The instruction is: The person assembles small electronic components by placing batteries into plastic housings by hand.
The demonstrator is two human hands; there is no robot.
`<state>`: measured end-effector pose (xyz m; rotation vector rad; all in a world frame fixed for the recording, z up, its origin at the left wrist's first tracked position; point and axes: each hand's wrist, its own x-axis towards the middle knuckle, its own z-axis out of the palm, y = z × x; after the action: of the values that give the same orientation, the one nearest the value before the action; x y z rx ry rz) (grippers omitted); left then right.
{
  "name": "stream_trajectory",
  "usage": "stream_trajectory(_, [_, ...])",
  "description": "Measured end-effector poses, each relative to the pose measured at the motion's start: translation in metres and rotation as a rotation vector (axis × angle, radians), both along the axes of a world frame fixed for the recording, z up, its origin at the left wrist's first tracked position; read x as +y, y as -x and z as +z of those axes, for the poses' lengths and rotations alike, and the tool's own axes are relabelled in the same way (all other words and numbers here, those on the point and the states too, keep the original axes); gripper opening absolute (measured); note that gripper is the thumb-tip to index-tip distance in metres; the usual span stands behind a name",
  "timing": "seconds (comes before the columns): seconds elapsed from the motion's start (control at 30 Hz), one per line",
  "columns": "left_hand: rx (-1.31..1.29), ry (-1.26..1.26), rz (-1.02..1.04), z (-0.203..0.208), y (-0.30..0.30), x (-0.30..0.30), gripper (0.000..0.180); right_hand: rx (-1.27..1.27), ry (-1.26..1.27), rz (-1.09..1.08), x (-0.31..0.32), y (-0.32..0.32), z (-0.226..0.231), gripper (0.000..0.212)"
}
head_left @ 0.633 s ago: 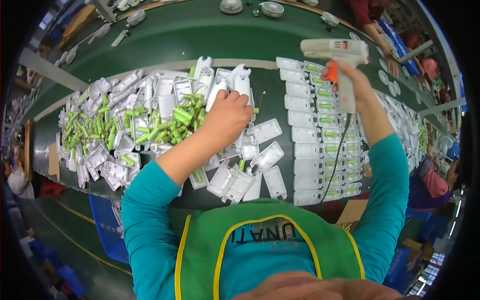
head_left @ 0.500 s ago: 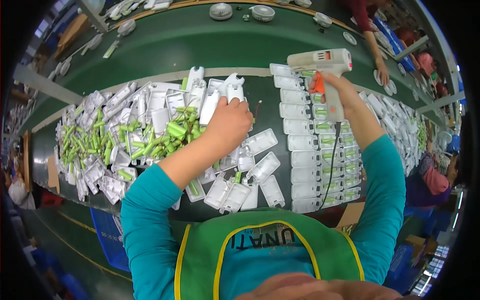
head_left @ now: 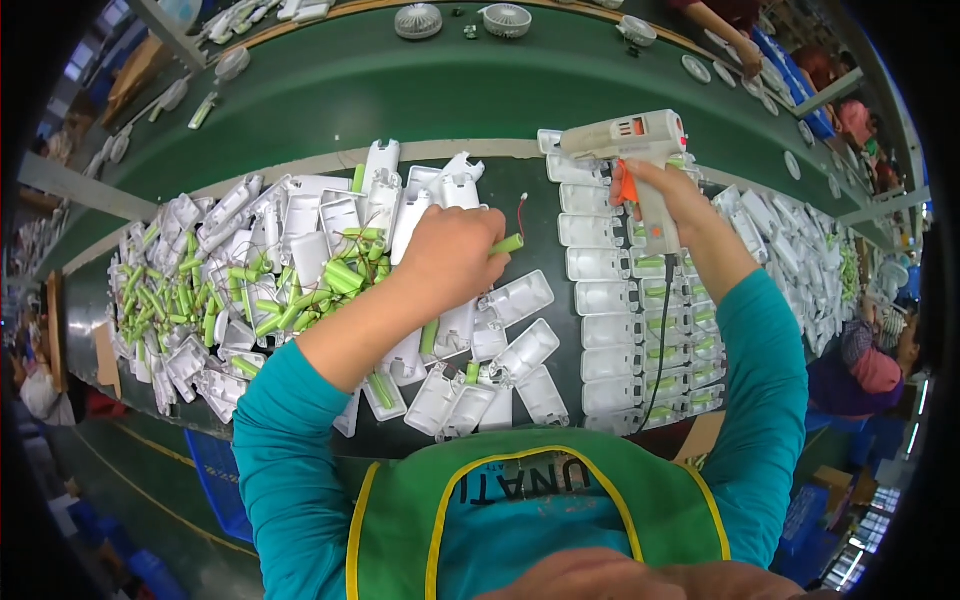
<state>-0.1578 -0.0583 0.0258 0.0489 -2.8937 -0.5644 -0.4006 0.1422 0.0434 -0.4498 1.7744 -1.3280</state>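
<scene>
My left hand (head_left: 452,250) is closed around a green cylindrical battery (head_left: 510,243) with a thin red wire; one end pokes out beyond the fingers. It hovers at the right side of a heap of white plastic casings (head_left: 310,255) and loose green batteries (head_left: 345,278). In my right hand (head_left: 668,192) is a white hot glue gun (head_left: 625,138), held by its handle with fingers at the orange trigger. The gun lies above the far end of a column of white half-shells (head_left: 603,265). Beside it runs a column of shells with green batteries (head_left: 680,325) inside.
A black cord (head_left: 665,340) hangs from the gun across the shells. More white casings (head_left: 785,260) are piled to the right. Beyond the table, a green conveyor belt (head_left: 400,100) carries round fan heads (head_left: 507,20). Another person's arm (head_left: 720,28) reaches in at the far right.
The battery in my left hand now shows clearly at the fingers, where mostly its wire showed before. The glue gun has shifted slightly left and nearer. Fan heads on the belt have moved left.
</scene>
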Motion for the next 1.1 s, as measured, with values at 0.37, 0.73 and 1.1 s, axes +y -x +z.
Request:
stream_trajectory(0.37, [0.039,-0.388,0.184,0.025,0.043,-0.041,0.019,0.031,0.000,-0.050,0.016,0.008,-0.007,0.032])
stream_trajectory(0.73, [0.066,-0.058,0.210,-0.036,0.174,-0.021,0.024,0.019,-0.031,-0.077,0.022,0.005,0.005,0.037])
stream_trajectory(1.1, [0.157,-0.376,0.157,-0.086,0.187,-0.018,0.013,-0.025,0.008,-0.069,0.030,0.000,-0.004,0.039])
